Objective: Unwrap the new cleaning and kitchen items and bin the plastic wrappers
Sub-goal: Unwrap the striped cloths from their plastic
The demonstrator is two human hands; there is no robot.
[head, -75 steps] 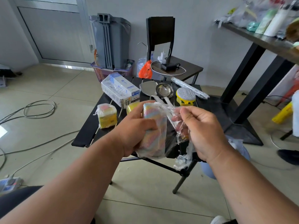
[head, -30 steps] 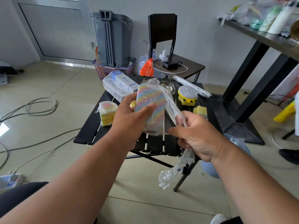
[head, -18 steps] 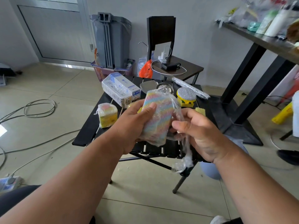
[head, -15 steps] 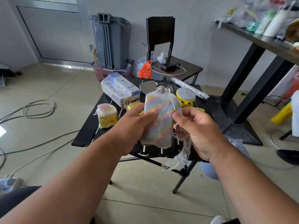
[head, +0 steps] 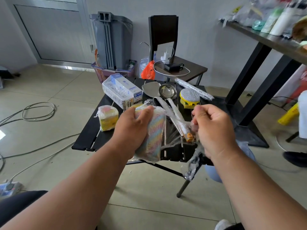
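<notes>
No readable text. The white-and-blue box (head: pixel 122 92) on the worktop (head: pixel 89 130), just beyond the left hand (head: pixel 132 128) grip, carries print, but it is too blurred to read.

The sponge (head: pixel 153 135) is striped in pastel rainbow bands, its wrap (head: pixel 174 135) clear; the table (head: pixel 93 131) is black, the scrubber (head: pixel 189 98) silver over yellow.

place: plain indoor room, home or office cannot tell | floor: beige tiled floor (head: pixel 49 90) with loose cables (head: pixel 33 112) | furniture: black folding table (head: pixel 93 130), dark chair (head: pixel 163 29), grey bin (head: pixel 111 42) | wall: bare grey, metal-framed door (head: pixel 49 30)
</notes>
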